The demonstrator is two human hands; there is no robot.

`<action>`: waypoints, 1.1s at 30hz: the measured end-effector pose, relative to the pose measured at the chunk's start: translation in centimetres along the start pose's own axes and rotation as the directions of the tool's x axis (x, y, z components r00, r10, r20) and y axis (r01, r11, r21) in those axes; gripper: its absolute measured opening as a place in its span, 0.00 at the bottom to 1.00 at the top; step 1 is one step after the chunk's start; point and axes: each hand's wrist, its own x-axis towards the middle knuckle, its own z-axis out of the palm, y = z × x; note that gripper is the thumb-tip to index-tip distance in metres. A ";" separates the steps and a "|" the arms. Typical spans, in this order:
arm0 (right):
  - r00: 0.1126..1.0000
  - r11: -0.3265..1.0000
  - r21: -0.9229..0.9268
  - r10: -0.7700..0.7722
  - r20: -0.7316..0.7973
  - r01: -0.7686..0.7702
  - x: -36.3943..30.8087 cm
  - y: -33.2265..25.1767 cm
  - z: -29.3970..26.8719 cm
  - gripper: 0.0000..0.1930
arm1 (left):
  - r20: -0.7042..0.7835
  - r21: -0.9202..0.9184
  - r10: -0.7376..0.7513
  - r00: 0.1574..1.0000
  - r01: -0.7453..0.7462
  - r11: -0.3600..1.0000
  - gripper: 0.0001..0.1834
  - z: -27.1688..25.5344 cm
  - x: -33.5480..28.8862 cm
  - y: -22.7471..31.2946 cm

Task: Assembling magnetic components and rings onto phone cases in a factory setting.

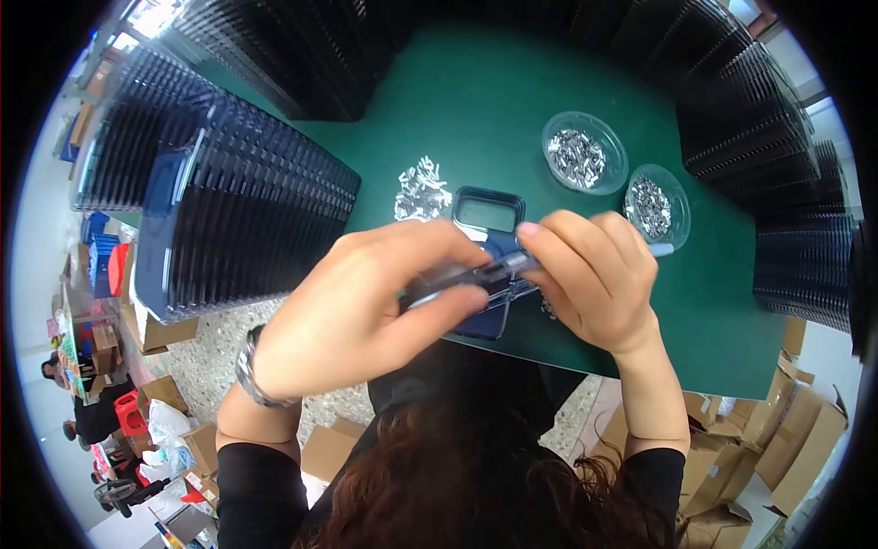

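Note:
My left hand (352,306), with a patterned band at its wrist, grips a dark plastic part (448,282) between thumb and fingers; motion blurs it. My right hand (594,279) is closed around a slim pen-like tool, whose pale end (660,249) sticks out to the right. The tool's other end meets the dark part between my hands; the contact point is hard to make out. Under my hands lies a dark blue plastic case (489,322) with a rectangular rimmed opening at its far end, partly hidden. A loose pile of small silvery pieces (422,192) lies just beyond my left hand.
Two round clear tubs, one farther back (585,154) and one to the right (657,206), hold small metal pieces. Stacked dark trays (256,197) rise at the left; more stacks (750,119) line the back and right of the green table (494,82). Cardboard boxes (796,430) stand beyond the right edge.

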 end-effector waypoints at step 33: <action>0.885 0.912 0.151 0.408 -0.222 -0.382 -5.2 4.6 1.1 0.12 | -0.701 0.684 0.195 0.686 0.569 0.456 0.36 -7.3 -7.9 2.5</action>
